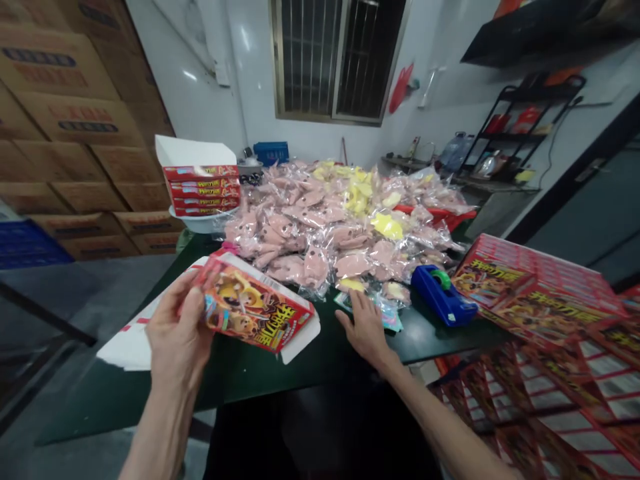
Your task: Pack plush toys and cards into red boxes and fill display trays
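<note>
My left hand (183, 323) grips a red printed cardboard box (255, 303) by its left end. Its white end flap (301, 339) hangs open at the right, and the box is tilted above the table. Fingers spread, my right hand (367, 327) rests on a small stack of light-blue printed packets (391, 315) at the near edge of the pile. Beyond both hands lies a large heap of pink plush toys (315, 213) in clear plastic bags, with some yellow ones (359, 193) among them. Flat white-and-red cartons (130, 347) lie under my left hand.
A blue tape dispenser (443, 297) stands right of the heap. Red printed boxes (550, 293) are stacked at the right, with more below. At the left, a white carton (195, 152) of red boxes sits on a basin (200, 223). Brown cartons (75, 120) line the left wall.
</note>
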Demonstrator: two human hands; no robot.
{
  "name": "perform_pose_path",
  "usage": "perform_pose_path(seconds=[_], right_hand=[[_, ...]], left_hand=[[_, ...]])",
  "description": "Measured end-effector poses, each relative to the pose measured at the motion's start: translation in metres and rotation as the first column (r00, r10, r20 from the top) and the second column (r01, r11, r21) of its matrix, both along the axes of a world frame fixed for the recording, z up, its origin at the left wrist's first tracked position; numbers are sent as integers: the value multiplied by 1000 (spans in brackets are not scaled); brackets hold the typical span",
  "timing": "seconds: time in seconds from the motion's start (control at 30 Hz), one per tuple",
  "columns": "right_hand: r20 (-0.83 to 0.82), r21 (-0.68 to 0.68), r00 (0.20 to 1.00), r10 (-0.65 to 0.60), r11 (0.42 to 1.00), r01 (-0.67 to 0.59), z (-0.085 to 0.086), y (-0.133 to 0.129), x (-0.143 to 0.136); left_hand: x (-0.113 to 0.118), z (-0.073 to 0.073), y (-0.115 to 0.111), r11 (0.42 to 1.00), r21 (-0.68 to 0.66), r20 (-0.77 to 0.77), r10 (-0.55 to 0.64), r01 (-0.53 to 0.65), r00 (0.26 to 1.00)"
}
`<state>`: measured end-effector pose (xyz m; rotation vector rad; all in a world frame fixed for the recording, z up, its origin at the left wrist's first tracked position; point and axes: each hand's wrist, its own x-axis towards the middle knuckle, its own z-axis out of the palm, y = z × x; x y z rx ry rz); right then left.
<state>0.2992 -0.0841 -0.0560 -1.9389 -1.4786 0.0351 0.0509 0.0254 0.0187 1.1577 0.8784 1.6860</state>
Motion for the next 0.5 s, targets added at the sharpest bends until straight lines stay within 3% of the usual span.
perform_pose_path(seconds=[0.07, 0.13, 0.17, 0.2, 0.23, 0.27, 0.37, 0.43, 0.5], right_hand=[[-251, 164, 952, 176, 977, -137, 19, -2, -15], [-508, 316, 738, 445, 893, -321, 34, -11, -34], [-589, 358, 630, 506, 863, -357, 39, -15, -42], [-639, 381, 572, 514, 858, -345, 43, -18, -47], [-661, 385, 570, 487, 873, -300, 45, -20, -49], [-655, 378, 617, 437, 896, -234, 47, -20, -47], [-427, 378, 854, 296, 917, -129, 56, -18, -26], [-178, 393, 933, 313, 892, -225, 69, -17, -13], [15, 353, 909, 416, 848, -394, 85, -17, -8]], left_hand=[[9, -3, -14, 996, -85, 158, 16, -3, 987], [19, -14, -27, 983, -183, 246, 26, 20, 969], [23, -23, -32, 970, -241, 266, 29, 37, 964], [26, -33, -35, 953, -297, 269, 24, 59, 963], [28, -44, -38, 936, -342, 253, 5, 85, 967], [28, -54, -39, 918, -376, 214, -44, 123, 976], [21, -73, -37, 931, -340, -92, -174, 134, 980], [13, -69, -34, 988, -148, -410, -99, 41, 907], [8, -52, -33, 993, 85, -629, -6, 76, 777]])
